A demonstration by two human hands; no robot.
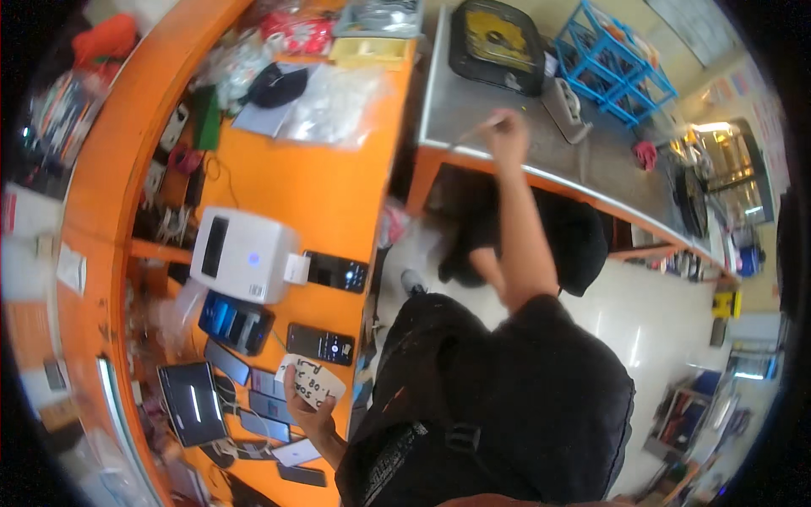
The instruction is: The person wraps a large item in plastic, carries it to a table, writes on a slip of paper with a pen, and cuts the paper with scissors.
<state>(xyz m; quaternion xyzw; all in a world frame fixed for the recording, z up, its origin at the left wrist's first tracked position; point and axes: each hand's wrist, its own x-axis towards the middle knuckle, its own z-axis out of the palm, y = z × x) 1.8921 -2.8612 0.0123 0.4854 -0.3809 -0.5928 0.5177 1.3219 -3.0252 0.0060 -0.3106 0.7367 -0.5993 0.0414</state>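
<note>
My left hand (pixel 310 415), low over the orange worktop (pixel 329 190), grips a flat white rounded item (pixel 313 380) that bears black handwriting. Just beyond it lies a dark smartphone (pixel 321 344) with its screen lit. Several phones (pixel 266 424) and a tablet (pixel 191 404) sit to the left of that hand, among white cables. My right hand (pixel 507 136) is stretched out over the near edge of the grey bench (pixel 456 95). Motion blurs it. A thin strip (pixel 472 134) shows by its fingers, but whether they hold it is unclear.
On the worktop stand a white label printer (pixel 244 253), a payment terminal (pixel 236 323) and another phone (pixel 336 271). Clear plastic bags (pixel 336 104) and a black cap (pixel 277 85) lie farther back. The bench carries a black machine (pixel 497 44) and a blue rack (pixel 611 63). A gap separates the tables.
</note>
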